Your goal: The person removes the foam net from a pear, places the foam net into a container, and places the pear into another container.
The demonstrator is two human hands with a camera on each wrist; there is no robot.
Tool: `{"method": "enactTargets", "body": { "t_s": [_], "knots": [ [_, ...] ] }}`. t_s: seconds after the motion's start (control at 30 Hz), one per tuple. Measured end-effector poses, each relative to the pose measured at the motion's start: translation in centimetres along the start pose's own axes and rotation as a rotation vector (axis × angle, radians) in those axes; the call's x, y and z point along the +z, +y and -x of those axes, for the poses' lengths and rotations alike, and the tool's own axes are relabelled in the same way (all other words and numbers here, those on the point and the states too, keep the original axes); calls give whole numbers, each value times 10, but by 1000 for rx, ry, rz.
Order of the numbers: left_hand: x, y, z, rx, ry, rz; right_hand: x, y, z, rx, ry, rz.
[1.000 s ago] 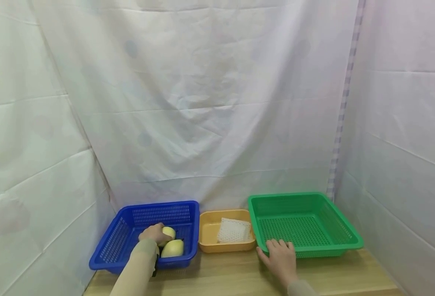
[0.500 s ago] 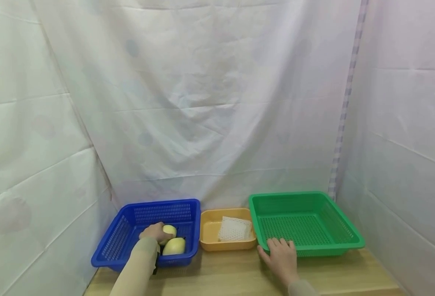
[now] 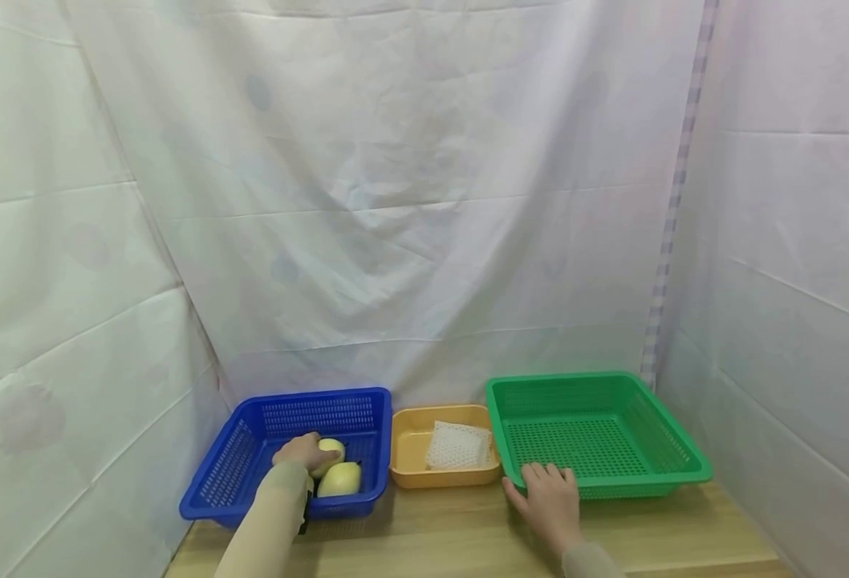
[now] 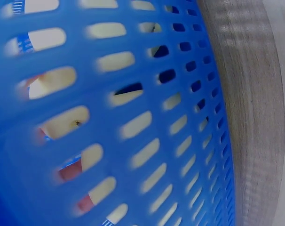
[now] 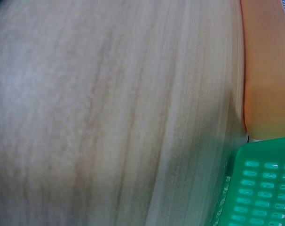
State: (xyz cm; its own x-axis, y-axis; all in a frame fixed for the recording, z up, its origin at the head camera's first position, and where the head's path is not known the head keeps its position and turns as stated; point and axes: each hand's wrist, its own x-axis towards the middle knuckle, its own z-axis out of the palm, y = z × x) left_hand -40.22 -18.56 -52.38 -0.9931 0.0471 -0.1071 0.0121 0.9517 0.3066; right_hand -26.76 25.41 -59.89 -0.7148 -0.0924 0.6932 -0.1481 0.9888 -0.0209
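In the head view my left hand [image 3: 300, 452] reaches down into the blue basket [image 3: 204, 502] and holds a pale yellow pear [image 3: 333, 452], thumb across its near side. A second pear [image 3: 340, 480] lies in front of it, stem to the right. Part of another pale fruit shows beside my wrist. The blue basket wall [image 4: 95, 101] fills much of the left wrist view, pale fruit showing through its slots. My right hand [image 3: 550, 506] rests at the front rim of the green basket [image 3: 615, 486], fingers laid over the edge and thumb apart.
Between the baskets stands a yellow tray [image 3: 412, 449] with white foam netting [image 3: 459, 446] in it. All sit on a wooden table [image 3: 439, 534], with a white cloth [image 3: 396, 201] hanging behind and at both sides.
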Motion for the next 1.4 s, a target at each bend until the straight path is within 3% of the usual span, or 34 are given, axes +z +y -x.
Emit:
{"method": "enactTargets", "body": {
  "t_s": [1.4],
  "knots": [
    [-7, -2, 8, -15, 13, 4, -3, -2, -1, 0, 12, -9]
  ]
}}
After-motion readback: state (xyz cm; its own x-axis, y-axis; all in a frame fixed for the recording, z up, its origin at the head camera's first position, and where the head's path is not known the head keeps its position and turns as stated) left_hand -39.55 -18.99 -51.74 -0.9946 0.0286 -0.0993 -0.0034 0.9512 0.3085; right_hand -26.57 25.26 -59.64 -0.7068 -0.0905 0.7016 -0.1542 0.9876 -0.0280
